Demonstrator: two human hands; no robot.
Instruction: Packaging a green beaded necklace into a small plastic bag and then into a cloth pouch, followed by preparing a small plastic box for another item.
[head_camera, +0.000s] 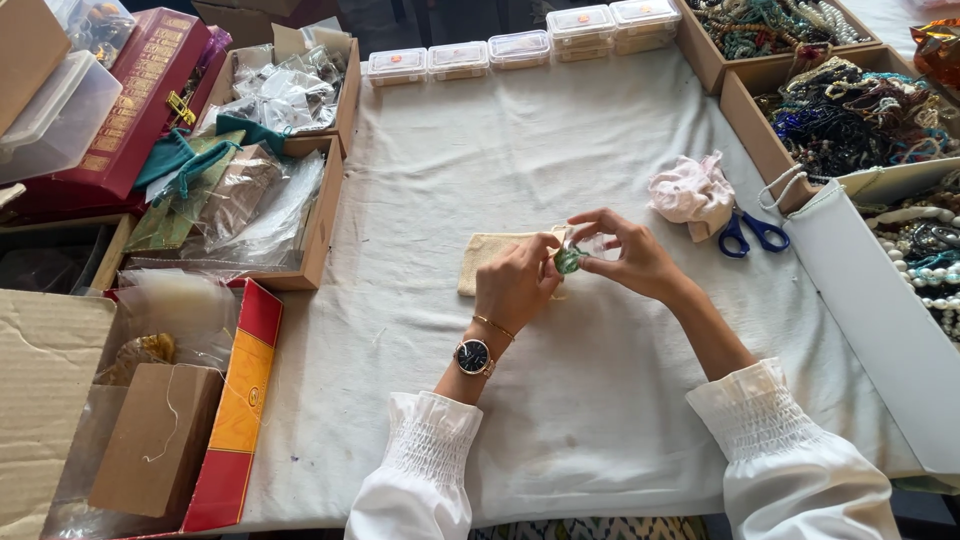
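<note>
My left hand (515, 285), with a wristwatch and thin bracelet on its wrist, pinches a small green bead-like object (568, 260) above the white cloth-covered table (560, 400). My right hand (625, 252) meets it from the right, fingers closed on the same green object and on what looks like a small clear plastic bag (598, 245). A small beige cloth pouch (492, 258) lies flat on the table just under and left of my hands.
A crumpled pink cloth (692, 193) and blue-handled scissors (752, 235) lie to the right. Boxes of beaded jewellery (850, 115) line the right side. Small clear lidded containers (520, 48) stand at the back. Cardboard boxes with plastic bags (270, 170) fill the left.
</note>
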